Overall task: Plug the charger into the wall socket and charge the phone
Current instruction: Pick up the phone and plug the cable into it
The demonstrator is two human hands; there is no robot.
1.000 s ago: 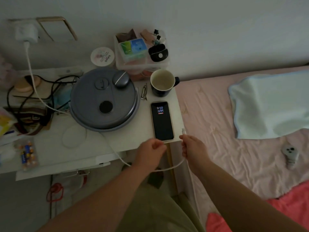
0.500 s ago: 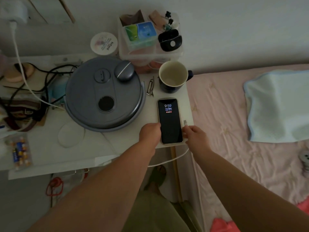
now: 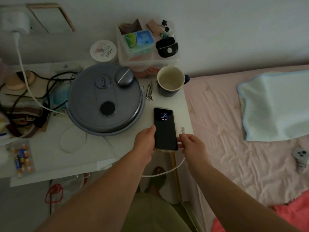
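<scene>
The phone [image 3: 165, 129] lies face up near the right front corner of the white table [image 3: 93, 153], its screen lit and showing 9:59. My left hand [image 3: 145, 142] grips its lower left edge. My right hand [image 3: 192, 144] pinches the white charging cable [image 3: 164, 172] just below its plug tip [image 3: 183, 130], which points up beside the phone's right edge. The cable loops down below the table edge and runs across the table up to the white charger [image 3: 15, 25] sitting in the wall socket at the top left.
A round grey lidded appliance [image 3: 105, 99] fills the table's middle. Behind the phone stand a dark mug [image 3: 170, 82], hair clips [image 3: 149, 92] and a clear box of small items [image 3: 147, 46]. Tangled black cables [image 3: 25, 97] lie left. A pink bed [image 3: 234, 148] borders the table's right side.
My left hand has moved from the table's front edge onto the phone's lower left side. My right hand has carried the cable plug up beside the phone's right edge.
</scene>
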